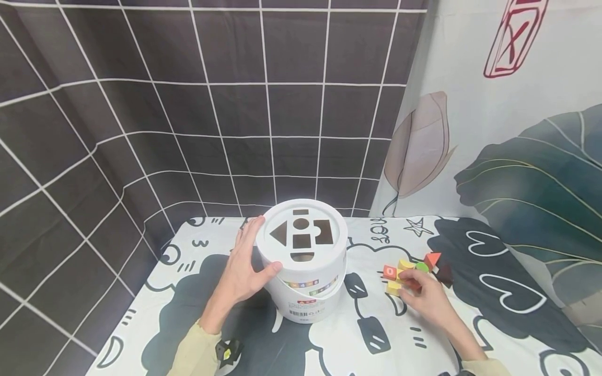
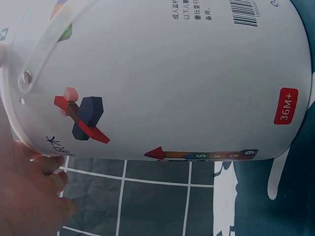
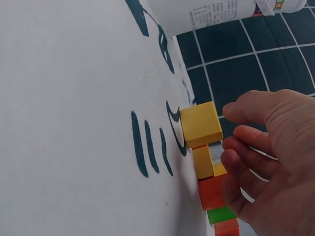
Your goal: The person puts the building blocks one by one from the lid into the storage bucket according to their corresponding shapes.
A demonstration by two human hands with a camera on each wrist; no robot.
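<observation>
"Where is the white bucket (image 1: 303, 303) set?"
"On patterned cloth (image 1: 340, 355), its lid (image 1: 329, 257) touched by the spread left hand (image 1: 243, 269)."
"And the yellow block (image 3: 199, 125)?"
"Near other blocks (image 1: 389, 271); nothing is gripped by the relaxed right hand (image 1: 430, 300) just beside it."

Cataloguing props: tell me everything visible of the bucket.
White bucket, plastic by its look, upright on the patterned cloth. Its lid is on, with six cutouts, triangle, circle and square among them. A translucent handle hangs across the front. Printed: a barcode, red 36M+ mark, coloured block figures. The left hand rests against the lid's edge; contents can't be made out.
</observation>
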